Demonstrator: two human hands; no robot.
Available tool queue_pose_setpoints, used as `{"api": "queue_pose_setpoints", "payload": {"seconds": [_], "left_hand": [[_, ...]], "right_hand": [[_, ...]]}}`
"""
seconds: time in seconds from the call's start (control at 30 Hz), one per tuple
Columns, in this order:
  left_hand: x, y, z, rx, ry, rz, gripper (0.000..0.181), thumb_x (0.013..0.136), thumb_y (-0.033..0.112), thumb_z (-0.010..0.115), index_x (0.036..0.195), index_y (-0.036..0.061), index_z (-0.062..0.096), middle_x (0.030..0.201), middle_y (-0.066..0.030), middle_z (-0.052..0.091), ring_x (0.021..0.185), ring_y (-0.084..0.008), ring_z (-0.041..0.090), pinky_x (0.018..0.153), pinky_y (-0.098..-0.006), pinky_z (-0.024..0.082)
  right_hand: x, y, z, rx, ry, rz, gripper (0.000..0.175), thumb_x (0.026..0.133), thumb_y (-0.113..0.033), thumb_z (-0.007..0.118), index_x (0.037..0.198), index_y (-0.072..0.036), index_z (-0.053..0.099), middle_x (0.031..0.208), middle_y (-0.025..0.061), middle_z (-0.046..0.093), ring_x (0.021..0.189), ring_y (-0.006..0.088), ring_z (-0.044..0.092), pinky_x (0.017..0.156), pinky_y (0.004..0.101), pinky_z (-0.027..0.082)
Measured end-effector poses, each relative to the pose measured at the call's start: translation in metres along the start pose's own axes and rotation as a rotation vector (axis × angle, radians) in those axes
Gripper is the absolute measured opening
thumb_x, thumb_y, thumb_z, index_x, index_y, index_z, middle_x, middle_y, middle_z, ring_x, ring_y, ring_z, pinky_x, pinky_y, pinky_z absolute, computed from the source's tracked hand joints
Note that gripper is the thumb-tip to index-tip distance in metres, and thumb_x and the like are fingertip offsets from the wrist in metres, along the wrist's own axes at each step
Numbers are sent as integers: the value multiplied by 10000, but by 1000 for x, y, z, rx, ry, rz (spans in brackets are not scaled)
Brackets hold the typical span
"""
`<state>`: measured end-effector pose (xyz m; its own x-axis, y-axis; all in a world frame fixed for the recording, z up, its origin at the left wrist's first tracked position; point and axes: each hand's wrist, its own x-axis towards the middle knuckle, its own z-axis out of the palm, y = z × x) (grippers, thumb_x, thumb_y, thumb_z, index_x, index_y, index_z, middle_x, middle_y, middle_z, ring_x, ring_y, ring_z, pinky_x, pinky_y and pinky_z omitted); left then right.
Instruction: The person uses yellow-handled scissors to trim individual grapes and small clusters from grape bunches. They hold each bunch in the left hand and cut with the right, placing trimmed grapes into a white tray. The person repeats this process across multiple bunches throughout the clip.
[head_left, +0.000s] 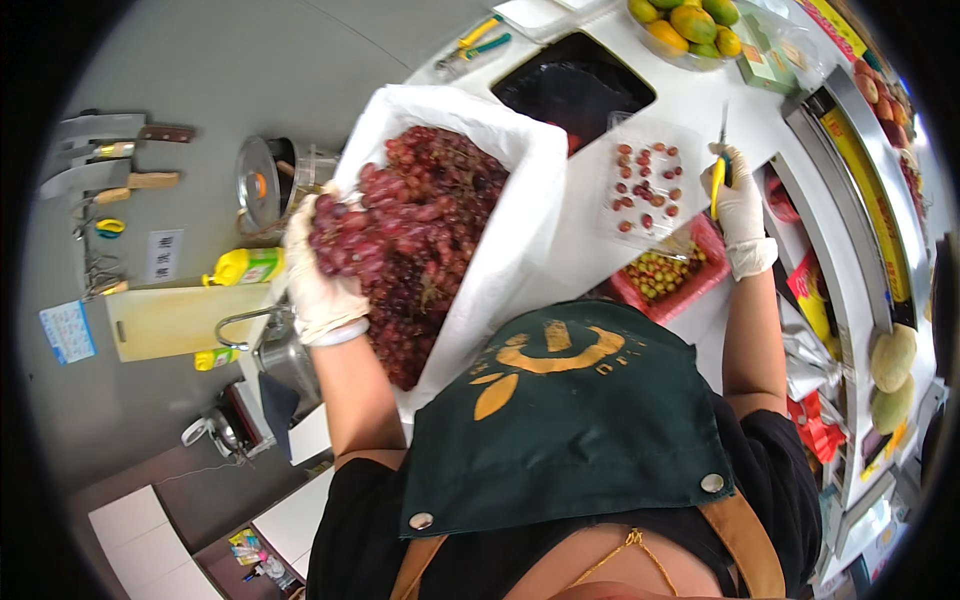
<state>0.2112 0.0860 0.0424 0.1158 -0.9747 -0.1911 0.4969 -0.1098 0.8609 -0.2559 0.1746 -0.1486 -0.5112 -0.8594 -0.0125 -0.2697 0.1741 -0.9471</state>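
My left hand (322, 296), in a pale glove, is closed around a bunch of red grapes (341, 232) at the left side of a white foam box (491, 322). More red grapes (442, 202) heap up inside the lined box. Over to the right, my gloved right hand (739, 195) holds yellow-handled scissors (720, 184), blades pointing away from me. Between box and scissors lies a clear plastic tray (656, 236) with several loose grapes (643, 190) spread in it. Nearer me, a red basket (675, 304) contains small green and reddish round fruits (660, 274).
Beyond the box is a black-lined opening (574, 82) in the white counter. Yellow-and-green-handled cutters (476, 46) and a bowl of mangoes (694, 26) occupy the far side. To my left are a faucet (232, 326), a yellow bottle (244, 266) and wall-hung knives (97, 161).
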Motion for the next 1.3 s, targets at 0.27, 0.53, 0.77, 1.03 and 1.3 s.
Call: {"api": "queue_pose_setpoints", "payload": {"seconds": [0.27, 0.53, 0.77, 1.03, 1.3], "left_hand": [[25, -9, 16, -299, -330, -306, 434, 998, 291, 489, 1297, -23, 501, 1217, -187, 605, 1039, -324, 628, 964, -512, 488], [28, -34, 68, -446, -630, -418, 352, 1004, 224, 412, 1256, 4, 522, 1319, -196, 541, 1117, -364, 583, 971, -471, 499], [30, -64, 114, -486, -649, -695, 409, 1005, 277, 397, 1265, -13, 519, 1254, -172, 586, 1119, -317, 589, 949, -477, 507], [36, -70, 129, -378, -612, -676, 399, 1021, 281, 352, 1292, 39, 515, 1296, -155, 573, 1168, -342, 569, 958, -528, 483], [44, -88, 136, -277, -508, -543, 369, 1004, 194, 372, 1313, 57, 518, 1330, -116, 562, 1155, -331, 577, 1010, -487, 463]], "right_hand": [[-15, -40, 52, -399, -135, -147, 361, 877, -117, 636, 1226, -77, 553, 902, 234, 649, 774, 359, 661, 646, 403, 510], [-36, -82, 56, 826, -545, 141, 464, 883, -254, 681, 1261, -46, 509, 1068, 80, 622, 1022, 157, 587, 862, 260, 460], [-42, -128, 113, 1512, -896, 309, 551, 910, -479, 600, 1258, -60, 516, 1184, 134, 608, 1061, 307, 624, 899, 438, 501], [-41, -139, 88, 1411, -737, 292, 523, 872, -382, 680, 1254, -61, 524, 1069, 79, 634, 857, 161, 627, 729, 298, 501], [-52, -152, 60, 1131, -463, 81, 494, 851, -35, 637, 1310, -115, 473, 1221, 20, 511, 1047, 87, 505, 909, 253, 427]]}}
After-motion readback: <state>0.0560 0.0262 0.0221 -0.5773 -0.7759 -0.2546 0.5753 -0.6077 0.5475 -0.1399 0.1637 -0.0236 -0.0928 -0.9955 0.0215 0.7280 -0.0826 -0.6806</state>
